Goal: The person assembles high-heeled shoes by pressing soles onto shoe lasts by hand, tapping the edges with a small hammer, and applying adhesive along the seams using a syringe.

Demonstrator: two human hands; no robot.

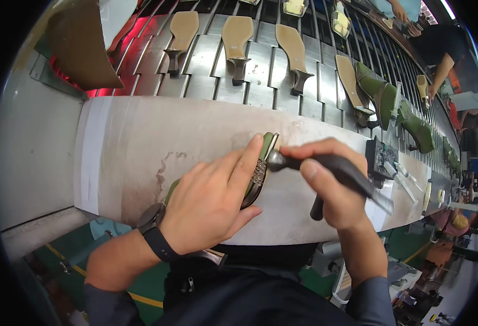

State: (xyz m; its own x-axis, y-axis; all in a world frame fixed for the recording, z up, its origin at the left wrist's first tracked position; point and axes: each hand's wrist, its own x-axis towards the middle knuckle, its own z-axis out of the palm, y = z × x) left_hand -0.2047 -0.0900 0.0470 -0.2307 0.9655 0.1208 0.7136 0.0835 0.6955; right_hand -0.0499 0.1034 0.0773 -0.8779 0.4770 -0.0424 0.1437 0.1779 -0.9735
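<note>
My left hand [206, 198] lies over a green shoe [268, 142] and holds it on its side against the bench, fingers stretched along it. A sparkly strip [258, 173] and dark sole edge show past the fingers; most of the shoe is hidden under the hand. A shiny brown heel [213, 256] shows below the left wrist at the bench's near edge. My right hand [334, 185] is closed round a black hammer [339, 168]. Its rounded metal face is at the shoe's sole edge, by the sparkly strip; whether they touch I cannot tell.
A stained pale bench [141, 157] lies under my hands. Beyond it, a metal slat conveyor [206, 54] carries several tan soles with heels [238, 41] and green shoes [377, 95]. A black tray [380, 157] and brushes [402, 179] sit at right. Another person's arm [443, 73] reaches in at far right.
</note>
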